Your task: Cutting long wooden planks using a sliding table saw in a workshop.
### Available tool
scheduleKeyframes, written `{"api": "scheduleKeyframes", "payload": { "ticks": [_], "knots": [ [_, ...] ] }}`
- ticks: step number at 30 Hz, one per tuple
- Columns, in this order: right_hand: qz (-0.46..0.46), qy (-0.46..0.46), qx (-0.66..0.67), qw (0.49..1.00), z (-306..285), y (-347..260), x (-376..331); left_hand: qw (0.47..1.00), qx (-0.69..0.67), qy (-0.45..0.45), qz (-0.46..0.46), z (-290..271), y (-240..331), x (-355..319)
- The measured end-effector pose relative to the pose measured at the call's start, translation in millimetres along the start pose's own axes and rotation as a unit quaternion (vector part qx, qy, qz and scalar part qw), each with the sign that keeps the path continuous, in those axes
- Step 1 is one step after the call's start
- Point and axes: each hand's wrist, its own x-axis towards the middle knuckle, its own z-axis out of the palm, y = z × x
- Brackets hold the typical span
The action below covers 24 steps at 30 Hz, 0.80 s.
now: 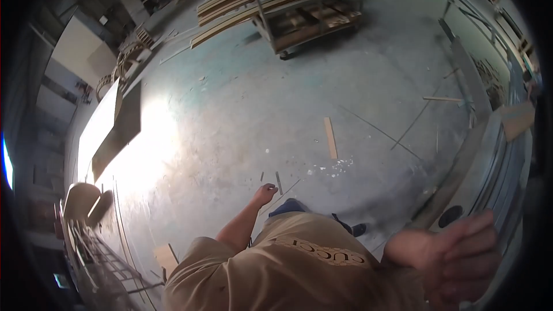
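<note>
My left hand (265,194) hangs low in front of me with its fingers curled in. A thin dark strip (279,182) shows right beside it, apparently on the floor, and a shorter dark piece (262,176) lies just beyond. My right hand (468,256) is raised close on the right, somewhat blurred, its fingers folded toward the palm. What either hand holds, if anything, is hidden. Behind the right wrist, a dark round thing (450,216) shows near long grey lengths of material (496,164).
A wheeled rack (305,37) loaded with long boards stands ahead on the concrete floor (247,98). A short wooden strip (330,137) lies before me. Bright light falls near a leaning panel (118,132) at left. A metal frame (112,259) stands lower left.
</note>
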Motion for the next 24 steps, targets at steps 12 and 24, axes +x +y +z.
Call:
{"api": "scheduleKeyframes", "payload": {
  "ticks": [12,24],
  "knots": [
    [0.631,-0.31,-0.121,0.701,213,338,-246,0.942,-0.131,0.119,-0.285,-174,-193,5],
    [0.514,-0.652,-0.042,0.556,636,751,-373,0.807,-0.437,0.227,-0.325,-361,-92,170]
  ]
}}
